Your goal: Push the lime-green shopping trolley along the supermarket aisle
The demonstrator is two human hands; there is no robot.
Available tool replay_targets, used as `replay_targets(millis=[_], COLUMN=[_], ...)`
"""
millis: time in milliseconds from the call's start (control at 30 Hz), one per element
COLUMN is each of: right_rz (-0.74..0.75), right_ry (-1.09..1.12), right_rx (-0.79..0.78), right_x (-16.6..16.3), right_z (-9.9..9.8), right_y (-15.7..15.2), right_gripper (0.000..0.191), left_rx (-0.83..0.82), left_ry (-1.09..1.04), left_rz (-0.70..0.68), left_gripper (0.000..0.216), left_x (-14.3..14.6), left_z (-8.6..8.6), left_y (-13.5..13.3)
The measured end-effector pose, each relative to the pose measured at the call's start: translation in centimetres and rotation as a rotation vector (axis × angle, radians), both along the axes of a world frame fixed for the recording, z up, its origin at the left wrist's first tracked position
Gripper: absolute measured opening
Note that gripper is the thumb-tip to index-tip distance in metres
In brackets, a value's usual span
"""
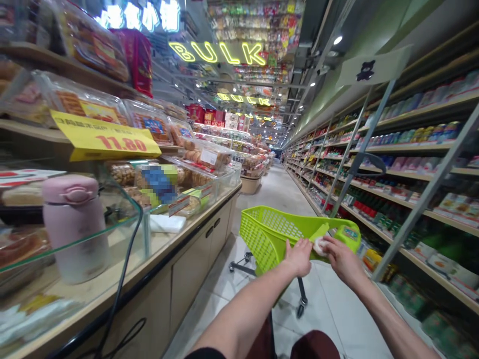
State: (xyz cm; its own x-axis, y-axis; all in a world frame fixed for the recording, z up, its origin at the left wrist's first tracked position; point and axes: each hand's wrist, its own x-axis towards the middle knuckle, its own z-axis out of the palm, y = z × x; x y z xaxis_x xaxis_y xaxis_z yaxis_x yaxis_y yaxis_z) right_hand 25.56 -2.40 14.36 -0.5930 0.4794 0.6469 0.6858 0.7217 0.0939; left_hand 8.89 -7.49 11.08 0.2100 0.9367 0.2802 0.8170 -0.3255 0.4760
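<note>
A lime green shopping cart (275, 232) on black wheels stands in the aisle ahead of me. My left hand (298, 255) rests closed on the near rim of the cart. My right hand (341, 257) is beside it, fingers closed around a small white round object (320, 246) pressed against the cart's handle. A green and yellow handle end (349, 235) sticks out just beyond my right hand. Both forearms reach forward from the bottom of the view.
A counter (179, 249) with glass cases of packaged baked goods runs along the left, with a pink bottle (75, 227) and a yellow 11.80 price sign (105, 139). Shelves of products (404, 199) line the right. The tiled aisle (277, 189) stretches ahead.
</note>
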Motion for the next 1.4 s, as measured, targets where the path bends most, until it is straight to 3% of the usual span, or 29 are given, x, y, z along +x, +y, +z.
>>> replay_targets(millis=[133,200,300,433,533,733,800,900,1000,1100,1167,1233,1300,1333,1400], right_rz=[-0.266,-0.314,-0.236,-0.027,0.073,-0.250,-0.237,-0.065,-0.001,-0.079,-0.076,0.033,0.178,0.221,0.216], right_ry=[0.044,0.006,-0.057,-0.083,-0.079,0.008,-0.002,0.043,0.213,0.514,0.783,1.020,1.128,1.122,0.996], right_rx=[0.149,0.160,0.154,0.133,0.099,0.065,0.008,-0.105,-0.244,-0.399,-0.513,-0.608,-0.679,-0.705,-0.692], right_x=[1.2,1.1,-0.7,-3.4,-2.9,0.3,-0.5,-3.0,-4.4,-4.9,-5.6,-6.7,-7.7,-8.0,-7.7], right_z=[0.1,-0.5,-1.6,-2.5,-2.1,-0.4,-0.2,0.0,0.6,1.1,1.0,0.7,0.3,0.2,0.3], right_y=[0.9,0.9,0.1,-1.5,-1.3,0.9,0.7,-0.5,-1.7,-2.4,-3.0,-3.8,-4.5,-4.7,-4.7], right_gripper=[0.032,0.035,0.037,0.041,0.043,0.034,0.033,0.035,0.039,0.041,0.044,0.048,0.051,0.052,0.052], left_rx=[0.017,0.009,-0.020,-0.059,-0.077,-0.062,-0.073,-0.074,-0.015,0.066,0.018,-0.056,-0.063,-0.045,-0.011], left_ry=[-0.006,-0.014,-0.011,0.013,-0.014,-0.149,-0.163,-0.205,-0.431,-0.845,-1.107,-1.307,-1.408,-1.409,-1.329], left_rz=[-0.007,-0.003,0.010,0.006,0.000,-0.014,-0.012,-0.016,0.059,0.172,0.082,-0.127,-0.254,-0.222,-0.031], left_gripper=[0.068,0.069,0.071,0.074,0.074,0.073,0.074,0.069,0.059,0.059,0.054,0.048,0.050,0.052,0.050], left_x=[-0.2,-0.1,0.0,-0.4,-0.9,-0.6,-0.4,-0.7,-1.6,-1.8,-0.7,0.8,2.0,2.3,1.8], left_z=[-0.4,-0.5,-0.5,0.0,0.3,0.4,0.4,0.6,1.4,2.6,3.1,3.2,3.0,2.8,2.4], left_y=[0.1,0.2,0.2,0.5,0.6,0.6,0.6,0.6,0.7,0.7,0.5,0.2,0.1,0.2,0.6])
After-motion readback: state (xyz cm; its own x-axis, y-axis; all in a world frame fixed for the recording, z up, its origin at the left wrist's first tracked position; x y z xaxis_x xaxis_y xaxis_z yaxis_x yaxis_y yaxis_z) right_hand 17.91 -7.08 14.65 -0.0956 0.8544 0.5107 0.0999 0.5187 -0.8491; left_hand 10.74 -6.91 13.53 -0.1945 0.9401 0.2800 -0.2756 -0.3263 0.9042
